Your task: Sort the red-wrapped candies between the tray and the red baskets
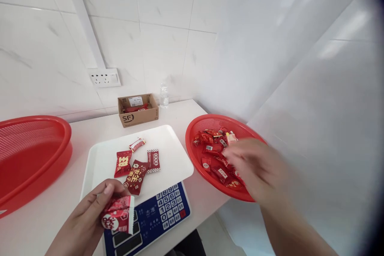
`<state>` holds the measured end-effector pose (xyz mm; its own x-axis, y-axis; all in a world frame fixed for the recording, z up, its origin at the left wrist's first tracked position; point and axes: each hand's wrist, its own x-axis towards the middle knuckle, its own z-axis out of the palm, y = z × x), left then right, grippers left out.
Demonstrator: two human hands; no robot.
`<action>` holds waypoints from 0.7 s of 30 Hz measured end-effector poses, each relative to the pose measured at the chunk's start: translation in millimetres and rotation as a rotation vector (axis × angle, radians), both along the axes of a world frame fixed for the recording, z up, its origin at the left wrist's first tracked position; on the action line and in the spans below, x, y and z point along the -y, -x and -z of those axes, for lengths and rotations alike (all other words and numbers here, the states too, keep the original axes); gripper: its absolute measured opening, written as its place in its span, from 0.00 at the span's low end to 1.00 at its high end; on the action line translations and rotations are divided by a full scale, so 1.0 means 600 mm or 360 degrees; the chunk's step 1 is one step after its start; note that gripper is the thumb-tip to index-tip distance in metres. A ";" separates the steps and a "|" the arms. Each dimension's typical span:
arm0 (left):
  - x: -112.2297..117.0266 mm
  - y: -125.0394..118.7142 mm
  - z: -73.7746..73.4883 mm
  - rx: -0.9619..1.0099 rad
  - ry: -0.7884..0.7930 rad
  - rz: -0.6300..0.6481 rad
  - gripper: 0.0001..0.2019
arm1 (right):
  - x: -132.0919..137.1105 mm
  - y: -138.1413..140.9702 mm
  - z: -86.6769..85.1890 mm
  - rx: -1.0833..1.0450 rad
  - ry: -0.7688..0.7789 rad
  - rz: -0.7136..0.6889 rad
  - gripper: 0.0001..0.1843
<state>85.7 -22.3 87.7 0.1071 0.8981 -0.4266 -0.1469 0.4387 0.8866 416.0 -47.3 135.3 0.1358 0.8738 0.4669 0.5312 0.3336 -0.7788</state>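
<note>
My left hand (87,212) is closed on a red-and-white wrapped snack packet (120,217), above the near left edge of the scale's white pan (102,158). On the pan lie several red packets: a dark red one (137,176), one with gold lettering (123,163), one with dotted ends (154,161) and a small striped one (138,144). Over the right side of a red oval basket (192,146) is my right hand (261,164), smeared by motion, so its fingers are unclear. Red packets (213,149) fill the basket's bottom, partly hidden by that hand.
The scale's blue keypad panel (150,224) faces me. Behind the pan stand a cardboard box (139,119) with red packets inside and a clear plastic bottle (164,96). Another red basket (67,136) is at the left. A tiled wall (168,4) closes off the back.
</note>
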 end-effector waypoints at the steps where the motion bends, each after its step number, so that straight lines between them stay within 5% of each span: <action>1: -0.004 0.007 0.005 0.0036 0.0023 -0.0027 0.19 | -0.018 -0.014 0.009 0.0251 0.0241 0.0006 0.06; 3: -0.010 0.014 0.011 0.0090 0.0061 -0.0066 0.19 | -0.054 -0.049 0.037 0.0796 0.0995 -0.0192 0.08; 7: -0.007 0.008 0.006 0.0109 0.0101 -0.0088 0.19 | -0.096 -0.106 0.106 0.1021 0.1446 -0.0291 0.07; 14: 0.002 -0.002 0.003 0.0145 0.0143 -0.0063 0.16 | -0.104 -0.097 0.142 0.1145 0.1394 -0.0288 0.22; 21: -0.013 0.013 0.021 0.0165 0.0196 0.0006 0.17 | -0.144 -0.074 0.143 0.1230 0.1233 -0.0414 0.14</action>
